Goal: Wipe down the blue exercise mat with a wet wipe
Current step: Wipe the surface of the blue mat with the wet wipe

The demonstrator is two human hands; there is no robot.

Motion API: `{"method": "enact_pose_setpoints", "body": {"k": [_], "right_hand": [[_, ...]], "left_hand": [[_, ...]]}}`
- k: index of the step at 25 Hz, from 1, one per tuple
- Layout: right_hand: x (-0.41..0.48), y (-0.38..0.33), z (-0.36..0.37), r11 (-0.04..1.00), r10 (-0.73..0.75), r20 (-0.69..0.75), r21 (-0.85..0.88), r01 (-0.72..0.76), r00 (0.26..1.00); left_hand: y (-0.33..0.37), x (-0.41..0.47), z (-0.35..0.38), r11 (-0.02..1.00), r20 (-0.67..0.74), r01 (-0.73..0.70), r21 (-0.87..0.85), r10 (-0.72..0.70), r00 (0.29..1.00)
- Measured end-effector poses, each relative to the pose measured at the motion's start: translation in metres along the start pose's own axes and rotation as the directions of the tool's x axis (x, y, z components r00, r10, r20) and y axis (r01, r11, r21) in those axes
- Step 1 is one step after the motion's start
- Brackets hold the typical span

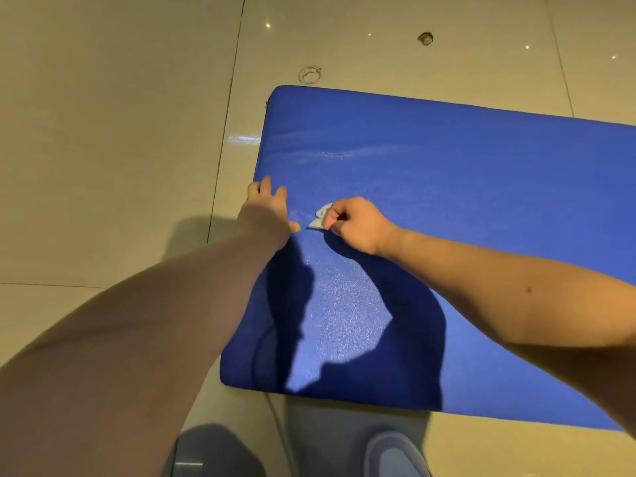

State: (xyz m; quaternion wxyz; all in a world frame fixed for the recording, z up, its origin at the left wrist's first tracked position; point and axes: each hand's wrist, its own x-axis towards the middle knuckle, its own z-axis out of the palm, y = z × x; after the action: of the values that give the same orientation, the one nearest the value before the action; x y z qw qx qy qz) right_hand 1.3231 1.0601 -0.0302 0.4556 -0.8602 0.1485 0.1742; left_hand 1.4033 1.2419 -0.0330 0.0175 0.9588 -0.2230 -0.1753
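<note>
On the glossy cream tiled floor lies one blue padded exercise mat, its rounded short end toward 9 o'clock and its length running off the frame at 3 o'clock. Two bare hands are on it, both near that short end. The right hand is clenched around one small crumpled pale wet wipe, which sticks out of the fist at its 9 o'clock side and touches the mat's surface. Just beside the wipe, at its 9 o'clock, the left hand rests on the mat's edge with fingers straight and spread, grasping nothing. Two marks show on the tiles beyond the mat at 12 o'clock: one ring-shaped scuff near its corner and one dark chipped spot farther off. At 6 o'clock, one grey-blue shoe toe points toward the mat.
</note>
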Motion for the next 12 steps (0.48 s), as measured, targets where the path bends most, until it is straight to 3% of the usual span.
{"method": "enact_pose_setpoints", "body": {"k": [2,4,7,12], "right_hand": [[-0.026,-0.008,0.006,0.981,0.060,-0.015,0.187,-0.056,0.998],[-0.048,-0.019,0.004,0.968,0.067,-0.043,0.244,-0.054,0.997],[-0.079,-0.049,-0.014,0.958,0.025,-0.102,0.288,0.006,0.994],[-0.130,-0.119,-0.063,0.962,-0.019,-0.167,0.267,0.064,0.986]], "left_hand": [[-0.004,-0.023,0.004,0.993,-0.034,-0.016,-0.113,0.012,0.999],[-0.004,-0.044,-0.004,0.952,0.008,-0.027,-0.304,0.031,0.999],[0.007,-0.085,-0.035,0.745,0.127,0.051,-0.665,0.045,0.991],[0.035,-0.145,-0.118,0.499,0.137,0.078,-0.863,0.082,0.987]]}}
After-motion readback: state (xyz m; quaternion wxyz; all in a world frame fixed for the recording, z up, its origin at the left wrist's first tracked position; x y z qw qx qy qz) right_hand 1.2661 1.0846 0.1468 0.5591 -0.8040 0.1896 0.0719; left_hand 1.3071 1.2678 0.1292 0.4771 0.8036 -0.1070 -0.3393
